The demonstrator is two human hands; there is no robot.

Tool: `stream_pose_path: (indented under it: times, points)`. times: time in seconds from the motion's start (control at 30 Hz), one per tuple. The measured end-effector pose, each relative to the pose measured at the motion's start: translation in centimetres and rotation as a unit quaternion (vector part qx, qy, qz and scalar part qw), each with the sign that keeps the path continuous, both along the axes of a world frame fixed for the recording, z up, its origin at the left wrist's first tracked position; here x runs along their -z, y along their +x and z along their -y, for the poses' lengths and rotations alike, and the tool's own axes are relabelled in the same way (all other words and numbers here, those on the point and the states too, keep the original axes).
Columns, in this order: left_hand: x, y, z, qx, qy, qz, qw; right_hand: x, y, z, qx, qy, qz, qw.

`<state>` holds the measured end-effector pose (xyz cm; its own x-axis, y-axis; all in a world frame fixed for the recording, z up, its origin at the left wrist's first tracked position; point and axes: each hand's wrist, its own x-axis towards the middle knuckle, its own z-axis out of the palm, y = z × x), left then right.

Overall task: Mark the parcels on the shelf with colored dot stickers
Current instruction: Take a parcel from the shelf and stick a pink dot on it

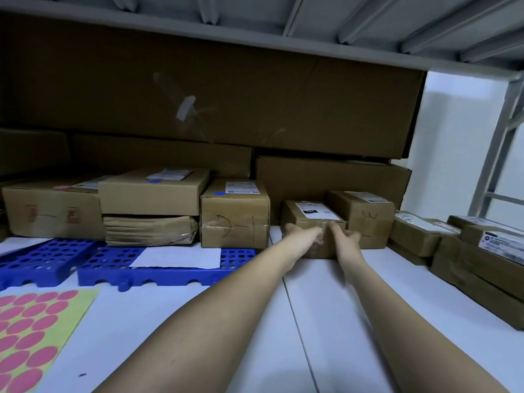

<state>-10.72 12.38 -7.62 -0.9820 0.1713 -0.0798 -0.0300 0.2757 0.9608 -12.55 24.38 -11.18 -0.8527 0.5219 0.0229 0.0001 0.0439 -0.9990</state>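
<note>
1. Both arms reach forward over the white shelf (326, 307) to a small cardboard parcel (307, 219) that stands between a taller parcel with a blue dot sticker (219, 193) on its top and another brown box (365, 214) on the right.
2. The left hand (304, 233) lies against the small parcel's front top edge, its fingers stretched along the taped seam; its grip looks flat and pressing rather than curled.
3. The right hand (344, 236) touches the same front edge just beside the left, with the thumb spread to the right; whether its grip pinches anything I cannot tell, since the fingertips are blurred.
4. The small parcel carries a white label (313, 211) on top.
5. A sheet of pink dot stickers (31, 330) on yellow backing lies at the near left of the shelf.
6. Two blue perforated racks (113, 265) lie in front of the left parcels, a white paper (175, 258) resting on one.
7. Another parcel (154, 191) further left also bears a blue dot.
</note>
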Motion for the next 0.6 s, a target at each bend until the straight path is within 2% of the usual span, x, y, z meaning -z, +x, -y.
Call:
stream_pose_path:
  times: [0.2, 0.47, 0.6]
  points:
    - [-1.0, 3.1, 1.0, -0.002, 0.009, 0.004, 1.0, -0.7, 2.3, 0.2, 0.063, -0.079, -0.023, 0.995]
    - [-1.5, 7.8, 3.5, 0.037, -0.022, -0.016, 0.999, -1.9, 8.3, 2.3, 0.083, -0.16, -0.059, 0.982]
    - [-1.9, 10.0, 4.9, 0.065, 0.013, -0.015, 0.998, -2.5, 11.6, 3.6, 0.101, -0.173, -0.107, 0.974]
